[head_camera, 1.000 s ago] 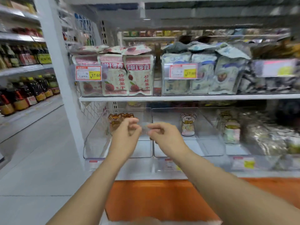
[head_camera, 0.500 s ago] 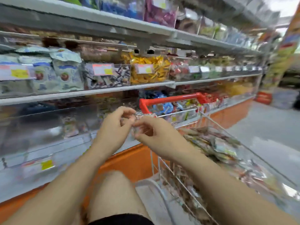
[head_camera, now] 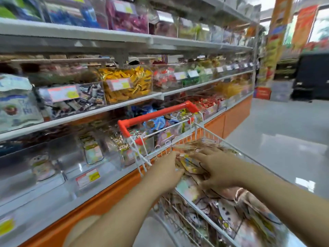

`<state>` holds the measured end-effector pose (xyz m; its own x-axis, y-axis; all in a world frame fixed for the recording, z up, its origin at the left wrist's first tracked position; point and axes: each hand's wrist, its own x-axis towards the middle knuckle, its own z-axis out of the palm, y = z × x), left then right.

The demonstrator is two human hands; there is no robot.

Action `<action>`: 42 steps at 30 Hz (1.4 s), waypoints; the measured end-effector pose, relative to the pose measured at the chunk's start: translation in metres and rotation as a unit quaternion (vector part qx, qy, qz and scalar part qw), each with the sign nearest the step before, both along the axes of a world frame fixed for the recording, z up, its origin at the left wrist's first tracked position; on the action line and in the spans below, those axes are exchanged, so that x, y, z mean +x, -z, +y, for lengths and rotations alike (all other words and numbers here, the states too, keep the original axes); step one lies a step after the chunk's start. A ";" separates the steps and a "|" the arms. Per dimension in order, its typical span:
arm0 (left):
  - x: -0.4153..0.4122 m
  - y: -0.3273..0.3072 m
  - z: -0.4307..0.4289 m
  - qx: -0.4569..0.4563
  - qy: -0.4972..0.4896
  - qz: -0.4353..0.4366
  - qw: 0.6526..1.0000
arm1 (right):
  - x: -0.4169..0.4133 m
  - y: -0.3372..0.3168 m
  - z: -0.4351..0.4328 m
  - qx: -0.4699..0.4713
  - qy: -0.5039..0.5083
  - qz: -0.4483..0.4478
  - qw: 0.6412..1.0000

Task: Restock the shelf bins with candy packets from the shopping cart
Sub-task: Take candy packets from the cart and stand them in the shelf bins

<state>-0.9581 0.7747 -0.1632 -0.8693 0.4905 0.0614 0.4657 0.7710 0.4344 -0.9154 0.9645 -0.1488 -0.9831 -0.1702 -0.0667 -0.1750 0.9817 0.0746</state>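
Here both hands are down in the white wire shopping cart [head_camera: 165, 129], which stands just beside the shelving with its red handle [head_camera: 156, 114] toward the shelves. The cart is heaped to the rim with flat candy packets [head_camera: 231, 214], pink and beige with cartoon prints.

The right hand [head_camera: 219, 168] lies on top of the heap with its fingers [head_camera: 201, 155] splayed and fairly straight, pressing on the packets. The left hand [head_camera: 165, 172] is just beside it at the cart's near wall. Its fingers are tucked among the packets and blurred, so I cannot tell whether they grip one.

On the lowest shelf, the clear shelf bins [head_camera: 71, 154] hold little. One has a couple of cartoon packets [head_camera: 41, 166] standing upright, the next a few more [head_camera: 92, 151], and the one nearest the cart a fuller cluster [head_camera: 121, 145]. A price label [head_camera: 87, 177] sits on a bin front.

The middle shelf carries a bin of yellow wrapped candies [head_camera: 128, 82], filled nearly to the top. A bin of dark wrapped candies [head_camera: 80, 100] stands to its left, and a bin of red-and-white candies [head_camera: 163, 77] to its right. White-and-blue pouches [head_camera: 16, 104] stand at the far left. The top shelf carries bins of blue [head_camera: 71, 13] and pink [head_camera: 124, 16] sweets.
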 end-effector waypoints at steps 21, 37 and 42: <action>-0.026 0.009 0.058 0.276 -0.158 -0.236 0.918 | 0.001 0.009 0.019 -0.247 -0.016 0.019 0.969; -0.008 0.000 0.014 0.404 -0.201 -0.177 0.875 | 0.017 0.005 0.019 -0.213 -0.043 0.049 0.975; -0.002 -0.010 -0.023 0.480 -0.203 -0.169 0.837 | 0.017 0.002 0.010 -0.179 -0.065 0.043 0.981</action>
